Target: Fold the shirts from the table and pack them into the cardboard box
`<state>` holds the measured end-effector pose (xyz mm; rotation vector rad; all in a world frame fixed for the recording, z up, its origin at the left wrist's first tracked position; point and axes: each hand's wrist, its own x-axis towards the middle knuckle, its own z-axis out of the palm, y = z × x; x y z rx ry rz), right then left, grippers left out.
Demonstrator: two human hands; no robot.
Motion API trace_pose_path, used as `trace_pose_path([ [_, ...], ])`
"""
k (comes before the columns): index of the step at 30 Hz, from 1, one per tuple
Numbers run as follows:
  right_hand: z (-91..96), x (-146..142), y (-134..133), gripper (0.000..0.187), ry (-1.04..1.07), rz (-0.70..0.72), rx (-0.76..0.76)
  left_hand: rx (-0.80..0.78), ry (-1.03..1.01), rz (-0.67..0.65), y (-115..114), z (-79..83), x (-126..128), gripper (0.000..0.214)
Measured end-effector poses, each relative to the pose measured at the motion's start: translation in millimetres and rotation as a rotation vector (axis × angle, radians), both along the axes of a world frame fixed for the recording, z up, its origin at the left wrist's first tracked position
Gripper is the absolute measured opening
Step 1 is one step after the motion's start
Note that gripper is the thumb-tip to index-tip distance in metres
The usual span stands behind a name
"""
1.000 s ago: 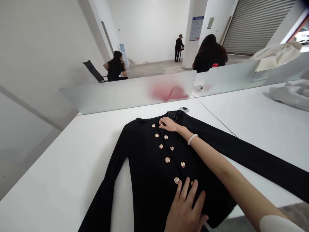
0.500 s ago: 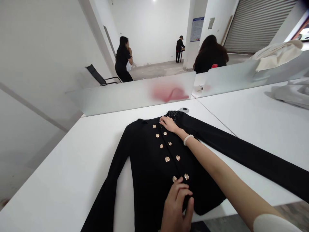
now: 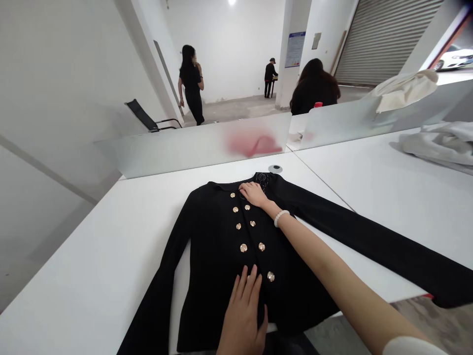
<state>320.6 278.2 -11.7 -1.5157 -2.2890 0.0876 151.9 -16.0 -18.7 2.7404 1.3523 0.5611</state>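
Observation:
A black long-sleeved jacket (image 3: 214, 246) lies front up on the white table (image 3: 92, 246), its sleeves spread to both sides. Two rows of gold buttons (image 3: 243, 248) run down its front, and a pale looped pattern marks the neckline on the right. My right hand (image 3: 253, 194), wearing a white beaded bracelet (image 3: 282, 218), rests with its fingers laid on the front near the neckline. Lower down, my left hand (image 3: 244, 308) is flat on the cloth near the hem, fingers stretched out and partly covering a button. Neither hand appears to grip the cloth.
Frosted dividers (image 3: 185, 148) stand along the table's far edge, with a blurred red shape behind one. A round grey cable cover (image 3: 275, 169) sits beyond the collar. Pale cloth (image 3: 443, 145) lies at the right. Beyond are a black chair (image 3: 146, 116) and several people.
My left hand has flattened onto the jacket from a curled, raised pose. The right hand stays by the neckline. The view has shifted slightly, and a person in the background stands straighter.

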Motion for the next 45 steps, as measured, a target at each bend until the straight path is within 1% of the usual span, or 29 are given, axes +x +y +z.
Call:
trace_pose_path([
  [5, 4.2, -1, 1, 0.032, -0.03, -0.029, -0.038, 0.029, 0.024, 0.107, -6, 7.8, 21, 0.054],
  [6, 5.1, -1, 2, 0.032, -0.04, -0.034, -0.045, 0.032, 0.026, 0.101, -8, 8.4, 25, 0.056],
  [9, 8.0, -3, 4, 0.032, -0.07, -0.044, -0.069, 0.041, 0.011, 0.023, -12, 8.2, 36, 0.066],
  [11, 9.8, -5, 5, 0.033, -0.088, -0.05, -0.085, 0.048, -0.009, -0.002, -15, 7.3, 38, 0.065],
  [14, 11.8, -7, 6, 0.034, -0.109, -0.061, -0.1, 0.051, -0.007, -0.021, -17, 7.6, 38, 0.057],
  [20, 17.9, -9, 7, 0.034, -0.146, -0.063, -0.147, 0.079, 0.088, -0.117, -18, 12.7, 30, 0.059],
  [22, 22.0, -10, 8, 0.033, -0.157, -0.064, -0.177, 0.103, 0.098, -0.149, -18, 10.8, 24, 0.057],
  [25, 29.6, -14, 9, 0.035, -0.163, -0.081, -0.235, 0.215, 0.057, -0.182, -22, 2.4, 14, 0.049],
  [27, 34.5, -21, 7, 0.04, -0.166, -0.099, -0.276, 0.283, 0.036, -0.151, -26, -3.9, 10, 0.047],
  [28, 36.7, -26, 6, 0.041, -0.17, -0.111, -0.293, 0.293, 0.04, -0.119, -29, -6.2, 10, 0.048],
  [32, 45.3, -42, 1, 0.04, -0.198, -0.151, -0.346, 0.26, 0.09, -0.022, -38, -9.7, 14, 0.051],
  [35, 51.5, -45, -2, 0.049, -0.223, -0.126, -0.412, 0.256, 0.105, -0.006, -39, -9.5, 18, 0.049],
  [38, 56.3, -43, -4, 0.06, -0.246, -0.088, -0.477, 0.284, 0.06, -0.005, -36, -6.6, 19, 0.046],
  [39, 57.4, -43, -5, 0.059, -0.251, -0.083, -0.49, 0.293, 0.039, -0.012, -35, -4.3, 18, 0.045],
  [43, 60.9, -45, -6, 0.046, -0.25, -0.086, -0.52, 0.314, -0.06, -0.009, -34, 10.4, 18, 0.044],
  [45, 63.1, -44, -5, 0.044, -0.237, -0.077, -0.531, 0.31, -0.072, -0.007, -34, 17.4, 20, 0.044],
])
